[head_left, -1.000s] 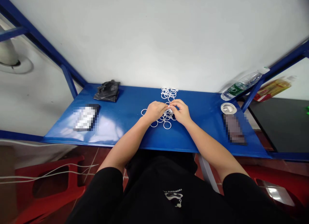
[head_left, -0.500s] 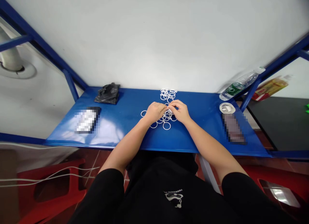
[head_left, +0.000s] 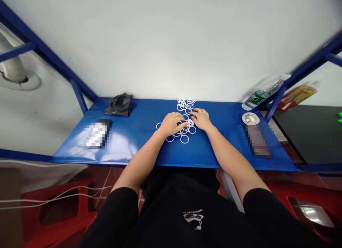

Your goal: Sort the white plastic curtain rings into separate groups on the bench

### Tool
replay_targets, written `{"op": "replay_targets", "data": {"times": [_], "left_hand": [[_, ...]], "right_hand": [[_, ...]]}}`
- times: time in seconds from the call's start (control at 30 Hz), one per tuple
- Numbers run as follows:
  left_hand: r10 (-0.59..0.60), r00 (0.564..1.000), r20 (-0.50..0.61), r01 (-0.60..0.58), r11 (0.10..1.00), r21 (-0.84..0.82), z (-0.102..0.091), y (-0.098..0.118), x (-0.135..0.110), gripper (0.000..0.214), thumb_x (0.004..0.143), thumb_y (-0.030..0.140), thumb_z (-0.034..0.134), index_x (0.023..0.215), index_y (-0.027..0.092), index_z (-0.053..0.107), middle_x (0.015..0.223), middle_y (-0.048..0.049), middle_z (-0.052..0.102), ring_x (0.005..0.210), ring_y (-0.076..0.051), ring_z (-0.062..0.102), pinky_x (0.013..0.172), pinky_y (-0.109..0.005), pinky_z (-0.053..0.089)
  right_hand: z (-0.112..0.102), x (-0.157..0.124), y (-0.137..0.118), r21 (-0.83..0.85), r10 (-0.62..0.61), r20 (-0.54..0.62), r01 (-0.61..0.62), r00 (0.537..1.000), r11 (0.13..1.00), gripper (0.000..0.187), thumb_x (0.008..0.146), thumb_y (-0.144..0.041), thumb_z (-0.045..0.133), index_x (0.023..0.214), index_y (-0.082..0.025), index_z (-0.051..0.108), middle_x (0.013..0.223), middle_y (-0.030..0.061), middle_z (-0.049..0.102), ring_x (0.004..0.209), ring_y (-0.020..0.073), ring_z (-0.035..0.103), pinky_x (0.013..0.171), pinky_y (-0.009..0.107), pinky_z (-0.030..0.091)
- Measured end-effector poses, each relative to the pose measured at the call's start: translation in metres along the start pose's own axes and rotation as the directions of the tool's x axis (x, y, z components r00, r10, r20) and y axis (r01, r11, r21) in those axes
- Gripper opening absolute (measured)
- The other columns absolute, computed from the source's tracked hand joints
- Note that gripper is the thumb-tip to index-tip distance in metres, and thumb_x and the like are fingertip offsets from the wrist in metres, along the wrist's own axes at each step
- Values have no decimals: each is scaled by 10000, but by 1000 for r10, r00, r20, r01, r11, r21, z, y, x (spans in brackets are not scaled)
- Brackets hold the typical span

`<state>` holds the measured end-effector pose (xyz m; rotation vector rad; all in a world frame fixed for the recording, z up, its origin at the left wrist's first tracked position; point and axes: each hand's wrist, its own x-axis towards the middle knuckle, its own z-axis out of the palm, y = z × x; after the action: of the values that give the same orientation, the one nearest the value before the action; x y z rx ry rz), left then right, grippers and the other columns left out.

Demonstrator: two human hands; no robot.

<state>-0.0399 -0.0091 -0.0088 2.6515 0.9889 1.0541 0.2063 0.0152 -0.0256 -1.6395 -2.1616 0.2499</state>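
Rings (head_left: 190, 122) | we're apparently arranging | left hand (head_left: 171, 123) covering some, grip unclear | right hand (head_left: 202, 119) lying beside, fingers parted | next likely needing a pinch

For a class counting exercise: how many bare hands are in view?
2: the left bare hand, over the left part of the nearer white, plastic-looking rings; the right bare hand, beside their upper right edge. No others show.
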Motion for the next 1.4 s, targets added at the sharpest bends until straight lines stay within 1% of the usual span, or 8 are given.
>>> {"op": "replay_targets", "data": {"times": [0.2,0.43,0.53,0.67,0.9,1.07,1.2,1.4], "left_hand": [[-12,1000,-11,12,1000,-13,0,-1,0,345,1066,495,619,1015,203,794,1073,-82,805,998,-235,735,889,-396,534],[-109,984,-142,105,994,-35,-1,-2,0,362,1094,472,568,1175,176,760,1066,-102,796,990,-232,736,927,-398,559],[-183,962,-204,172,983,-68,-2,-5,-1,386,1112,453,529,1258,162,736,1097,-113,798,1017,-237,738,959,-403,566],[-229,955,-188,193,962,-193,-2,-6,-1,420,1148,419,427,1241,175,755,1121,-103,804,1045,-219,747,958,-373,582],[-168,968,-188,93,930,-355,2,8,2,306,1072,386,615,1279,202,747,1060,-75,785,879,-157,738,794,-282,604],[-137,960,-243,49,940,-337,4,11,3,231,1018,304,699,1219,210,765,964,-46,779,771,-127,705,753,-266,592],[-140,952,-272,47,945,-324,5,10,4,121,1001,259,717,1087,199,777,930,-43,786,764,-127,710,740,-261,586],[-117,955,-273,22,944,-329,5,11,4,114,1014,287,713,992,201,782,918,-49,792,793,-140,729,739,-272,596]], "right_hand": [[-3,3,3,88,-12,-49,17,999,996,195,994,-277,617,1021,-264,809,1291,77,772,1236,334,637,1102,559,479],[-11,-8,-15,286,-250,-259,321,933,903,176,1042,-288,576,1063,-257,748,1352,92,752,1294,302,658,1136,553,493],[-17,-18,-32,268,-348,-286,423,893,866,181,1061,-302,569,1072,-271,748,1367,78,752,1280,294,671,1116,550,521],[-20,-24,-44,272,-399,-294,476,869,836,205,1071,-313,567,1078,-286,770,1378,57,759,1269,281,697,1096,543,562],[-17,-23,-41,313,-332,-366,451,869,835,194,1022,-295,646,1077,-316,831,1172,17,837,1219,260,756,1107,512,594],[-16,-25,-45,352,-270,-420,430,866,831,146,1001,-328,684,1000,-310,829,1161,24,837,1137,262,774,1041,507,617],[-15,-25,-47,329,-228,-453,400,862,856,129,984,-371,726,930,-288,809,995,33,841,953,253,770,951,487,618],[-12,-26,-45,343,-202,-373,336,906,877,170,1011,-374,682,1053,-280,817,951,36,827,885,234,747,860,418,615]]}}
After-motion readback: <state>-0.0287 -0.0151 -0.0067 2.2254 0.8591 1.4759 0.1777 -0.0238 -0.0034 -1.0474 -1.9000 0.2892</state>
